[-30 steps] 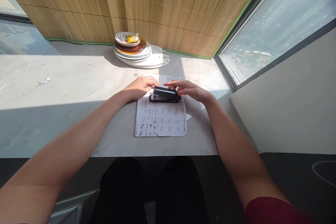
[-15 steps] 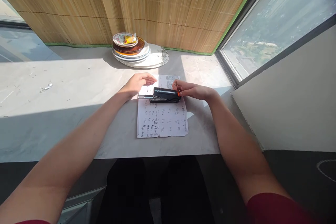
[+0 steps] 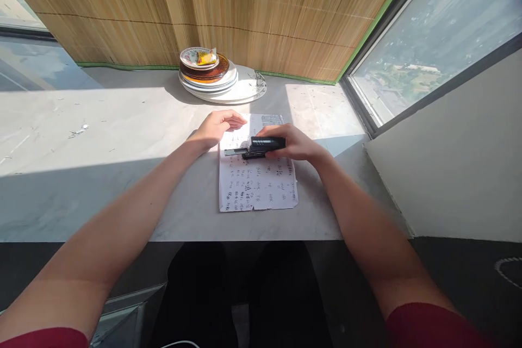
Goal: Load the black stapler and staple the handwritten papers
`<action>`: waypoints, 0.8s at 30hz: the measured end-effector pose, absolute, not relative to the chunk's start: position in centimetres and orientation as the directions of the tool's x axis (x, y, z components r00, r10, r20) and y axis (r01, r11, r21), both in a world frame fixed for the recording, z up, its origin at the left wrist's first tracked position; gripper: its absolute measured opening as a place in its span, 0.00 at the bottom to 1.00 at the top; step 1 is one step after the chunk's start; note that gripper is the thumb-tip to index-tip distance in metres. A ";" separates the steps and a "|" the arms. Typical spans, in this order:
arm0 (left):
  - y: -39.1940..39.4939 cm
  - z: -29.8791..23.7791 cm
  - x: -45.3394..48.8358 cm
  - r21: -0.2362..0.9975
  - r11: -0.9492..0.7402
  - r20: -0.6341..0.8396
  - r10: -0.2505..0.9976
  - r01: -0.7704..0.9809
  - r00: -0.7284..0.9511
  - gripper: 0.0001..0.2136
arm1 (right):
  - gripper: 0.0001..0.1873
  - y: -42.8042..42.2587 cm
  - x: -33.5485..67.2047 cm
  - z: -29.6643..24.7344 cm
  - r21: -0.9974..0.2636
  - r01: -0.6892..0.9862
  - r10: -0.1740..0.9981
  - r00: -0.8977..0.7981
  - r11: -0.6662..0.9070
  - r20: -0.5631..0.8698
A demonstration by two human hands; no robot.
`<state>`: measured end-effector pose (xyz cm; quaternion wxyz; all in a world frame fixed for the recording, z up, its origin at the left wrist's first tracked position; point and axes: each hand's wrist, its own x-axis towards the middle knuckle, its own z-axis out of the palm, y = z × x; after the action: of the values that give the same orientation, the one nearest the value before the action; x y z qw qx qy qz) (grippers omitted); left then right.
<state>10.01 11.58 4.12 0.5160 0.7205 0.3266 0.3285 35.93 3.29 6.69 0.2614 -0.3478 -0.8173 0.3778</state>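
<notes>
A black stapler [image 3: 261, 147] lies across a white sheet of handwritten paper [image 3: 258, 182] on the grey sill. My right hand [image 3: 292, 142] is wrapped round the stapler's right half, fingers closed over its top. The stapler's metal tray sticks out at its left end. My left hand [image 3: 218, 124] rests flat on the paper's upper left corner, fingers stretched out and together, just left of the stapler.
A stack of plates [image 3: 212, 75] with a yellow packet on top stands at the back, against a bamboo blind [image 3: 244, 5]. A window [image 3: 428, 38] runs along the right. The sill's front edge [image 3: 244, 239] is near my lap.
My right hand moved from the stapler's rear end to a full grip over its body. The stapler's metal tray now shows at the left. My left hand stayed on the paper.
</notes>
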 end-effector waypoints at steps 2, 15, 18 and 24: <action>11.4 4.5 10.0 0.957 -0.272 0.171 0.815 0.104 0.554 0.16 | 0.15 3.0 36.4 7.0 -0.811 0.389 0.844 -0.490 0.436 0.219; 10.5 5.8 9.2 0.973 0.135 0.032 0.722 -0.186 0.691 0.16 | 0.32 3.7 35.8 4.7 -0.005 0.838 0.686 -0.443 0.546 0.578; 10.8 5.5 9.2 0.977 0.131 0.013 0.759 -0.171 0.651 0.14 | 0.33 3.7 35.6 4.8 0.020 0.833 0.672 -0.461 0.554 0.579; 11.5 4.9 9.5 0.970 0.145 -0.001 0.809 -0.198 0.587 0.10 | 0.17 3.2 35.9 5.5 -0.455 0.733 0.766 -0.139 0.506 0.627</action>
<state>9.53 11.48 4.85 0.7031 0.5472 0.2793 0.3581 35.92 3.19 5.52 0.4285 -0.4967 -0.7545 0.0196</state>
